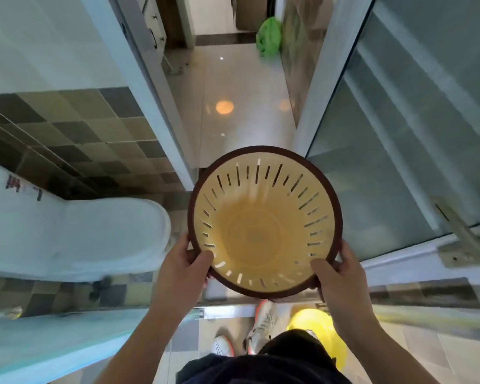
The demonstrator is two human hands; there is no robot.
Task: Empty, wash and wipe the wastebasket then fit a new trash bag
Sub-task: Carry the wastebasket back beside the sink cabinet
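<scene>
White toilet, smooth and rounded, well left of the L hand. L hand grips wastebasket rim, thumb curled inside. Basket held betw. both hands, mouth facing up toward camera, long axis pointing down at floor; round, yellow slotted plastic, dark brown rim, inside bare. R hand grips the rim opposite.
</scene>
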